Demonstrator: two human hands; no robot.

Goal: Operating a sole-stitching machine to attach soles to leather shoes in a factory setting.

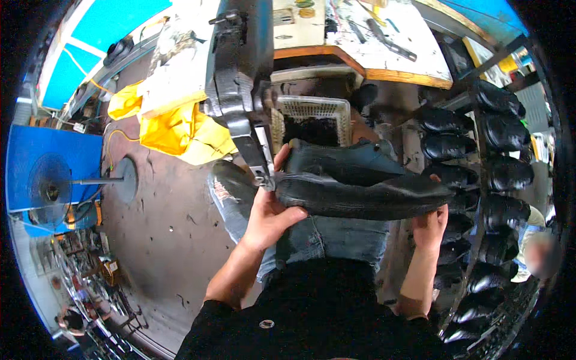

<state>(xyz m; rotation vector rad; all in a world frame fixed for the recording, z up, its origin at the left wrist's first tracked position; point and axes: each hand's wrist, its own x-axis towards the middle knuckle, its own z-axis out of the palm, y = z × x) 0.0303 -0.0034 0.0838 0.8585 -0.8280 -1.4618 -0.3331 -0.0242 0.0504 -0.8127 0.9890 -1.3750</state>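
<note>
A black leather shoe (360, 198) lies sideways in front of me above my lap, its opening turned up and away. My left hand (271, 217) grips its left end, with the thumb along the near side and a finger showing behind. Around the right end curl the fingers of my right hand (431, 227), partly hidden by the shoe. A dark machine (240, 84) comes down from the far side. Its narrow metal tip (264, 174) meets or nearly meets the shoe's left end beside my left hand; whether they touch, I cannot tell.
Behind the shoe sits a pale plastic basket (345, 111) with black scraps. A worktable (414, 69) with tools stands beyond. Racks of black shoes (507, 174) line the right, with another person (528, 240) past them. Yellow cloth (180, 135) and a standing fan (51, 189) are at left.
</note>
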